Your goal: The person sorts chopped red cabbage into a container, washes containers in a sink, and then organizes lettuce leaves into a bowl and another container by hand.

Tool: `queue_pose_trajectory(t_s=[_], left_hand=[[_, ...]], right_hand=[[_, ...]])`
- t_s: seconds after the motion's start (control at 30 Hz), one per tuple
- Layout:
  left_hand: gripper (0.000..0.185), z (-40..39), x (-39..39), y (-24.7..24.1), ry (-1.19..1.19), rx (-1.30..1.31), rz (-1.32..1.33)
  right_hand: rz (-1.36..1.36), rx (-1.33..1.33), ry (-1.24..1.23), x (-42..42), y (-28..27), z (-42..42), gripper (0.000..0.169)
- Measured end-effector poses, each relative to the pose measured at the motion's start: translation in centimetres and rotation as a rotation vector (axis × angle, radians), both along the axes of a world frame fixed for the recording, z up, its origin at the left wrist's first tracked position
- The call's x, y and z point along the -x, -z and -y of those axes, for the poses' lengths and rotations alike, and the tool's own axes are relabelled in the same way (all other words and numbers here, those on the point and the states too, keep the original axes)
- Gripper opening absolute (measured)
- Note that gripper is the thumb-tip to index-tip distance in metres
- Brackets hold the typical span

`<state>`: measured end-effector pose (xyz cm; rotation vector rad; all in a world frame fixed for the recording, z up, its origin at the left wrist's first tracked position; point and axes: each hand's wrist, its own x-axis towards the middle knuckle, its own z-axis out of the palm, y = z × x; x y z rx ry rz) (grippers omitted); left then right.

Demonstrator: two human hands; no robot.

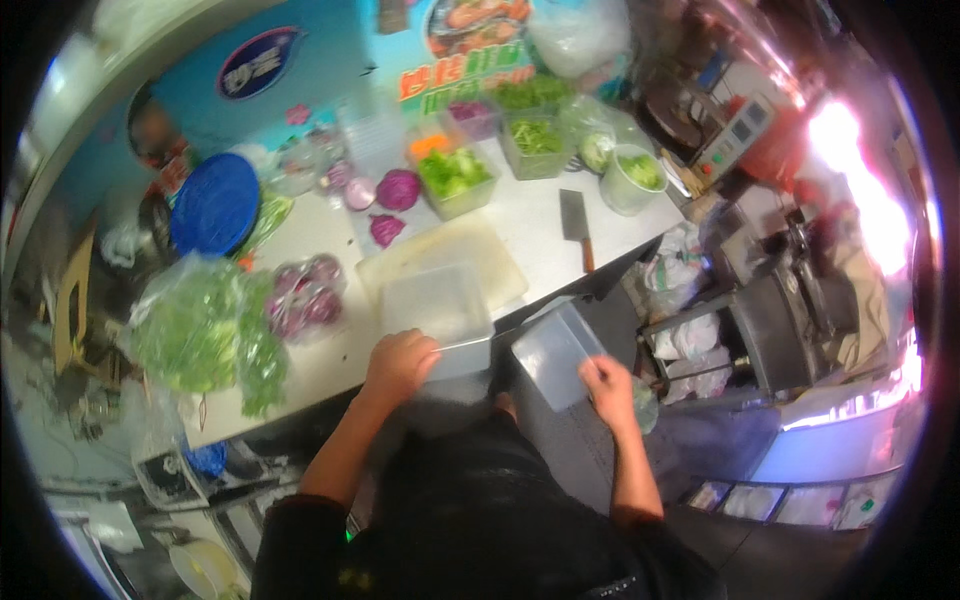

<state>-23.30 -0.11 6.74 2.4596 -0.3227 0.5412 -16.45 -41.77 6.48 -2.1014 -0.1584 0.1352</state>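
My left hand [403, 365] grips the near rim of a clear plastic container [439, 307], which overlaps the near edge of a white cutting board [491, 255] on the table. Off the table's front edge, my right hand [609, 384] holds a second clear plastic container [555, 360] by its rim, tilted. Beyond the board are a cut red cabbage [398, 190], a smaller red cabbage piece [386, 229] and a tub of chopped green leaves [454, 176]. A cleaver [576, 225] with a wooden handle lies right of the board.
Bagged leafy greens [195, 330], bagged red onions [306, 296] and a blue round basket [215, 204] occupy the left of the white table [315, 375]. Farther back are a tub of cut greens [535, 150] and a round tub [632, 184]. Dark equipment [787, 322] stands at right.
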Motion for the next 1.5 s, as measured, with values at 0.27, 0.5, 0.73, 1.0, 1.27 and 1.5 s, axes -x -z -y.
queue_pose_trajectory(t_s=[0.27,0.5,0.73,1.0,1.27,1.5], left_hand=[[0.007,2.2,-12.0,4.8,-0.24,-0.107,-0.04],[0.009,4.6,-15.6,5.3,-0.351,-0.135,-0.259],[0.016,5.6,-16.1,5.2,-0.39,-0.154,-0.397],[0.018,1.5,-15.5,4.8,-0.442,-0.122,-0.486],[0.044,-2.6,-15.3,2.7,-0.301,-0.155,-0.29],[0.064,-8.2,-15.8,10.7,-0.533,0.584,-0.596]], right_hand=[[0.528,0.396,-0.297,-29.8,4.7,-6.7,0.007],[0.717,0.345,-0.208,-45.9,7.7,-1.6,0.061],[-0.193,0.016,0.827,-59.5,10.0,14.0,0.079],[-0.374,-0.223,0.537,-58.3,9.0,24.3,0.039],[-0.301,0.023,0.232,-38.6,-10.1,10.7,0.036],[-0.428,-0.015,0.117,-32.9,0.3,-5.3,0.032]])
